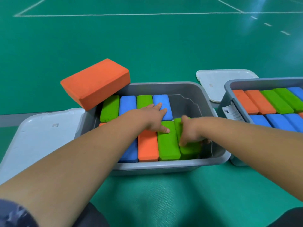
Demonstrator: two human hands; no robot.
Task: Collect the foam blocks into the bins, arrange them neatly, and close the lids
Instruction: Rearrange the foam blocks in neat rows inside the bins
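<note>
A grey bin (164,86) in front of me holds two rows of foam blocks standing on edge: green, blue, green, blue at the back, and blue, orange, green at the front. My left hand (155,117) lies flat across the blue back block (161,99) and the green front block (167,145). My right hand (190,133) grips a tilted green block (188,149) at the right end of the front row. An orange block (95,83) rests on the bin's far left corner. The bin's right part is bare.
A white lid (32,136) lies left of the bin, another white lid (218,82) behind it on the right. A second grey bin (229,86) at the right is packed with orange, green and blue blocks. Green court floor surrounds everything.
</note>
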